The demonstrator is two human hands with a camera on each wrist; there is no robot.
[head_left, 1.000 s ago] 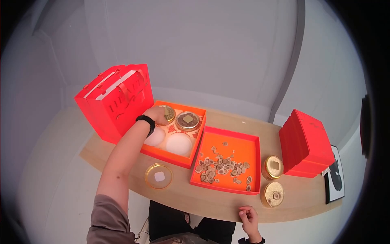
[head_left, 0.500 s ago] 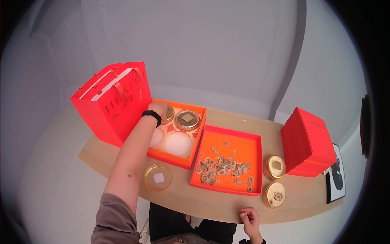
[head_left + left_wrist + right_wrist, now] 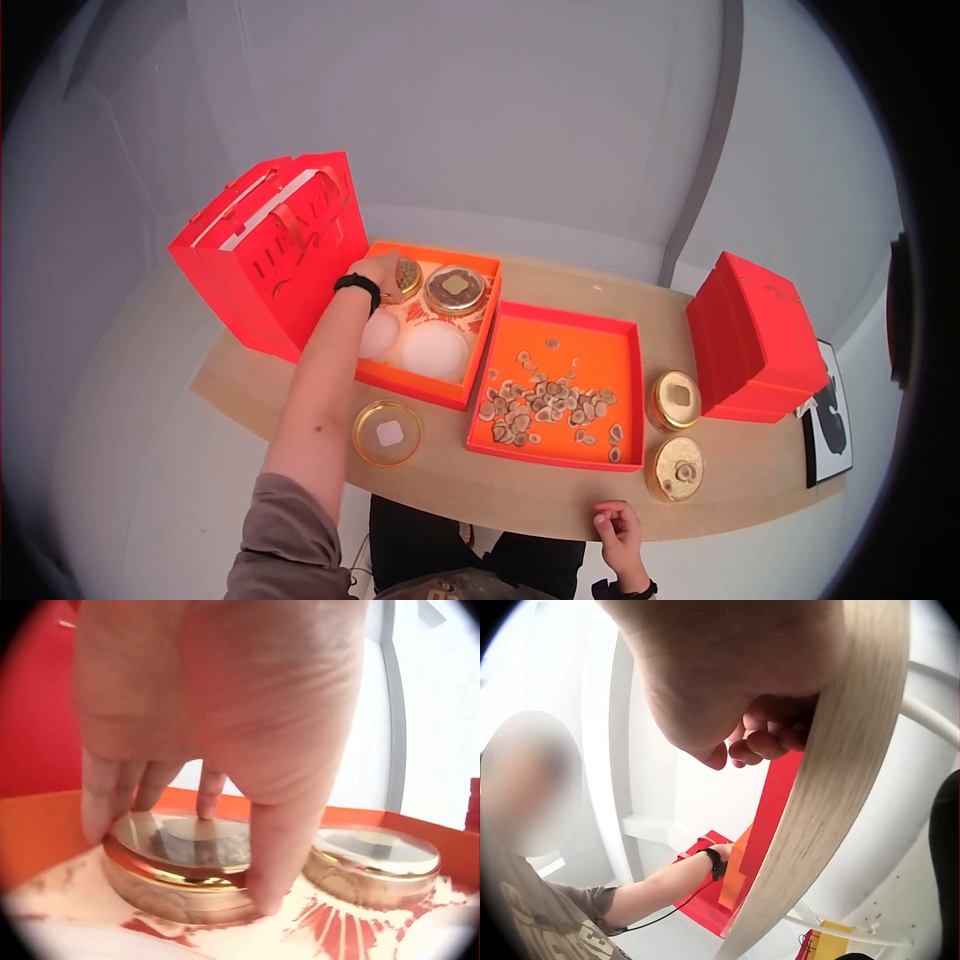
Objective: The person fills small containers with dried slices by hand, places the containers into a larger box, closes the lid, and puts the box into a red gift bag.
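My left hand (image 3: 378,274) reaches into the orange-lined box (image 3: 412,386). In the left wrist view the left hand (image 3: 217,697) grips a round, clear-lidded jar (image 3: 180,896) with a gold rim, thumb on one side and fingers round the other. That jar sits at the box's back left, its greenish-brown contents showing through the lid. Beside it stands a second jar (image 3: 457,290) with dark contents. My right hand (image 3: 620,535) rests at the table's front edge, holding nothing. Its fingers (image 3: 765,744) hang loosely curled in the right wrist view.
Two round white recesses (image 3: 434,348) fill the box's front half. A shallow tray (image 3: 605,345) holds scattered dried slices (image 3: 545,400). A gold-rimmed clear lid (image 3: 388,433) lies in front. Gold tins (image 3: 676,402) and red boxes (image 3: 755,345) stand right, red gift bags (image 3: 280,255) left.
My left hand moves slightly over the back-left jar, first toward the back, then a little toward the front left. The right hand stays at the table edge; the view shifts slightly.
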